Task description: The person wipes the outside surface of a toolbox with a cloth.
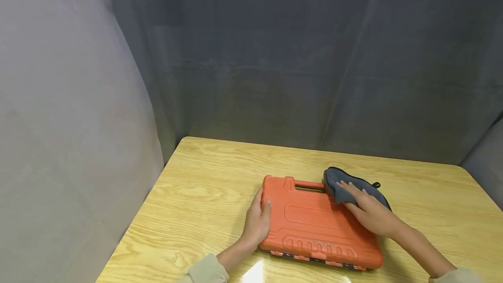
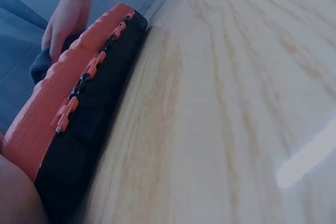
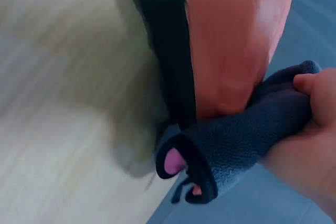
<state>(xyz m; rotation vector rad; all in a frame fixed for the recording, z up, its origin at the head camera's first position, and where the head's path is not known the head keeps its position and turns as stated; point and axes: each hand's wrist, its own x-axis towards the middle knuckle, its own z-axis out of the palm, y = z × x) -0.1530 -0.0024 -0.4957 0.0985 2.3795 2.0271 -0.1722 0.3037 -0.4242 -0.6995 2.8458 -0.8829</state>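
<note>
An orange-red plastic tool case [image 1: 314,217] with a dark underside lies on the wooden table, its built-in handle toward the back and latches toward the front. My left hand [image 1: 256,222] grips its left side, thumb on top and fingers down along the edge. My right hand [image 1: 371,213] holds a dark grey-blue cloth [image 1: 355,183] over the case's back right corner, fingers spread across the fabric. In the right wrist view the cloth [image 3: 236,135] is folded over, with a dark border, and hangs past the corner. The left wrist view shows the latches [image 2: 80,85] along the front side.
The light wood-grain table [image 1: 188,204] extends around the case on all sides. A dark grey curtain [image 1: 251,64] stands behind its back edge, and a light grey one [image 1: 70,112] runs along the left.
</note>
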